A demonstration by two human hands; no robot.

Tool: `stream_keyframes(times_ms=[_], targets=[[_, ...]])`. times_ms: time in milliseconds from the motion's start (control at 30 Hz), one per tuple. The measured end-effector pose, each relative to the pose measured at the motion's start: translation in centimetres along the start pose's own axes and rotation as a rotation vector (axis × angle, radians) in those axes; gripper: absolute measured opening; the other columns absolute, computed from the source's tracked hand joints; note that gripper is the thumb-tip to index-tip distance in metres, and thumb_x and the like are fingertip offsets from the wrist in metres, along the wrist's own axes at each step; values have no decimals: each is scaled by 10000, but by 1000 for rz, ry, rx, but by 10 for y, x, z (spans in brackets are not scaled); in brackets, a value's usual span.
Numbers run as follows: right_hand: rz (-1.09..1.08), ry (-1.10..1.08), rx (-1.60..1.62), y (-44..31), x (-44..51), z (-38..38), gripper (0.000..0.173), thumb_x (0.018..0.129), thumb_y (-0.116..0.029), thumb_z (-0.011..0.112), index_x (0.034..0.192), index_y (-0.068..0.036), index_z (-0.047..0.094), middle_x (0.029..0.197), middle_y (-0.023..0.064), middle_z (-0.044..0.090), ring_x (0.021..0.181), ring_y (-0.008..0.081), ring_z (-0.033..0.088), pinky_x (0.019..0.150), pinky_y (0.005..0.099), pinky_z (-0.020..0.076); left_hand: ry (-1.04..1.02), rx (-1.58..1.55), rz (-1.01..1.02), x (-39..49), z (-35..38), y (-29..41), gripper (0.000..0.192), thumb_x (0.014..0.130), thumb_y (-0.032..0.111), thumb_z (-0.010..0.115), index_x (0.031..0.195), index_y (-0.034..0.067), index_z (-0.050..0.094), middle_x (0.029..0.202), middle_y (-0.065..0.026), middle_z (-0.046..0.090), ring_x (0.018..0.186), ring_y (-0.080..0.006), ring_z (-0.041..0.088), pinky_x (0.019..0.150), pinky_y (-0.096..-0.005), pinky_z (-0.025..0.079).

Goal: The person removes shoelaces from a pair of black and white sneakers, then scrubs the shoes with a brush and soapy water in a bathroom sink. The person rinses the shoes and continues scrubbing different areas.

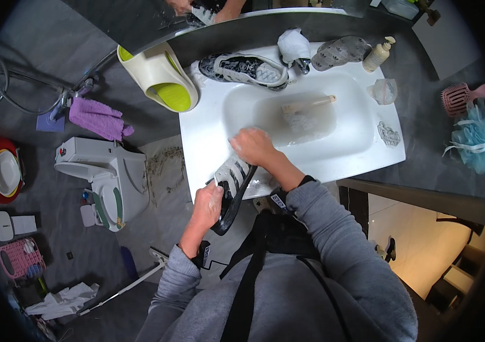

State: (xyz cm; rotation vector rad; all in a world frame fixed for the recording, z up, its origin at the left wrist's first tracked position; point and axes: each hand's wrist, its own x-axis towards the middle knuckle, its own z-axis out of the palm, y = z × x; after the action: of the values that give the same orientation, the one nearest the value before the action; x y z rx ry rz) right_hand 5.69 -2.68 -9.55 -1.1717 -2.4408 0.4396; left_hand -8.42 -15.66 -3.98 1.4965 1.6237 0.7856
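A black-and-white striped sneaker (235, 179) is held at a slant over the near left rim of the white washbasin (208, 124). My left hand (209, 201) grips its lower end by the opening. Over the upper end my right hand (252, 146) is curled, with foam on the knuckles; its fingertips are hidden. In the basin's cloudy water lies a scrub brush (317, 101), its bristles among suds. Behind the bowl rests a second sneaker (244, 70), wet with suds. A grey insole (340, 53) sits at the back right, beside the cloth-wrapped faucet (294, 46).
Pale slippers (161, 79) with lime insides lean at the basin's left. A pump bottle (378, 55) and a plastic cup (383, 91) stand right. A hairbrush (460, 98) lies on the dark counter. The toilet (127, 179) and a mop pole (127, 288) are to the left.
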Motion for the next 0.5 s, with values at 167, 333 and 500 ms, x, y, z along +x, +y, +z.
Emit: stream_keyframes(times_ms=[167, 333, 500], targets=[[-252, 73, 444, -13, -26, -1, 271, 874, -260, 535, 690, -120, 676, 759, 101, 620, 735, 291, 605, 743, 445, 456, -30, -32, -91, 0, 2, 0, 382, 993, 328, 467, 1053, -17, 616, 705, -177, 587, 622, -185, 537, 631, -351, 466], [14, -108, 199, 35, -4, -1, 271, 837, -304, 559, 713, -98, 683, 816, 113, 645, 769, 302, 627, 736, 490, 470, -18, -156, -214, -5, 12, 5, 263, 910, 194, 631, 1064, -17, 648, 839, -106, 702, 772, -101, 596, 723, -305, 506], [124, -223, 234, 55, 7, -6, 268, 817, -315, 555, 720, -102, 686, 793, 140, 648, 740, 318, 641, 665, 466, 478, -16, -228, -155, -2, 10, 3, 271, 969, 196, 563, 1090, -33, 644, 881, 7, 656, 813, -50, 529, 745, -244, 466]])
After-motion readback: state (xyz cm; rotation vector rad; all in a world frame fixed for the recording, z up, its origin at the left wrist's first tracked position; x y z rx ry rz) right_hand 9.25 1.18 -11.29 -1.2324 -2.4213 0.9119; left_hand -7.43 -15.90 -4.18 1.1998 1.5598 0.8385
